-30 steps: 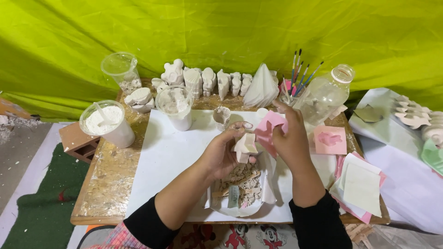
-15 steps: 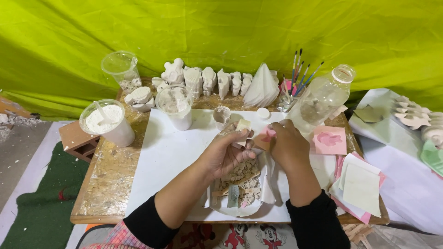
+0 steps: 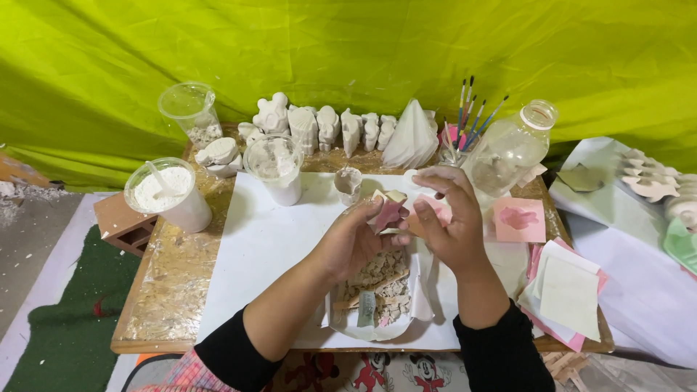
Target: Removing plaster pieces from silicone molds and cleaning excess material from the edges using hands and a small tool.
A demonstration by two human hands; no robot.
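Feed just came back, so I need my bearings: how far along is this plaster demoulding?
Done: a row of white plaster casts stands at the table's back edge. In hand: both hands, left and right, grip a pink mould above a plate of plaster scraps. Left: another pink mould lies beside the plastic bottle.

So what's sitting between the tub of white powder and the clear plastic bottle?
In the head view, a plaster-smeared clear cup, a small grey cup and both hands, left and right, holding a pink mould.
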